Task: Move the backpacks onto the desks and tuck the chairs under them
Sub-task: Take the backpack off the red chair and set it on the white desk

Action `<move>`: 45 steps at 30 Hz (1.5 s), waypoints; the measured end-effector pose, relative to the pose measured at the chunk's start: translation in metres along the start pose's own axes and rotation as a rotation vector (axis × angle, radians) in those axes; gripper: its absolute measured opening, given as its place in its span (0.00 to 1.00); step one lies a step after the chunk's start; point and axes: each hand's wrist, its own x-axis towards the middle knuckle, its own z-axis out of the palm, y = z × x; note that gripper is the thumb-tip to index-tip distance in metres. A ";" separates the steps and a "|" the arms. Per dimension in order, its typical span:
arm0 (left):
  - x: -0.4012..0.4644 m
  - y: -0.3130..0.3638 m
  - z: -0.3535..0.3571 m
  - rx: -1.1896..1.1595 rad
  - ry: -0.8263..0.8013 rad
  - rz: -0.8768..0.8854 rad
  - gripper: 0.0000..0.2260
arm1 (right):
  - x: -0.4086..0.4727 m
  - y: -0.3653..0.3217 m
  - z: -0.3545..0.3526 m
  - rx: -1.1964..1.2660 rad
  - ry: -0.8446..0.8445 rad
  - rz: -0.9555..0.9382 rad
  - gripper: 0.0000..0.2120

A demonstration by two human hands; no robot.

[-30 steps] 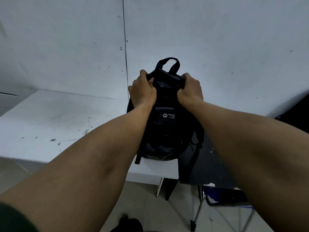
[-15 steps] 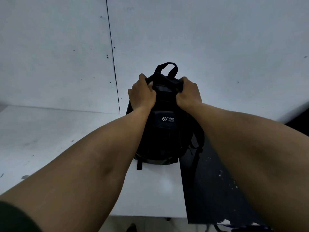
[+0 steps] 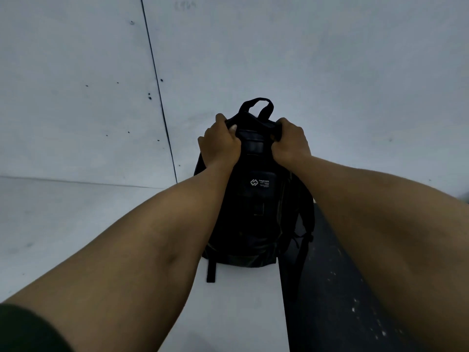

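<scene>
A black backpack (image 3: pixel 256 214) with a small white logo stands upright on the white desk (image 3: pixel 76 224), near the desk's right edge and against the wall. My left hand (image 3: pixel 220 143) grips its top left corner. My right hand (image 3: pixel 290 141) grips its top right corner. The carry loop sticks up between them. One strap hangs over the desk's right edge. No chair is in view.
A dark desk surface (image 3: pixel 337 295) with white specks adjoins the white desk on the right. The pale wall (image 3: pixel 330 72) rises right behind the backpack, with a vertical seam at the left.
The view has moved closer over the desk, and the floor and chair frame below have left the frame. The backpack stands further in on the desk. Both hands keep their grip.
</scene>
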 end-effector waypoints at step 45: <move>-0.033 -0.036 -0.014 -0.025 -0.379 0.146 0.08 | -0.046 -0.015 0.071 -0.257 -0.320 -0.191 0.11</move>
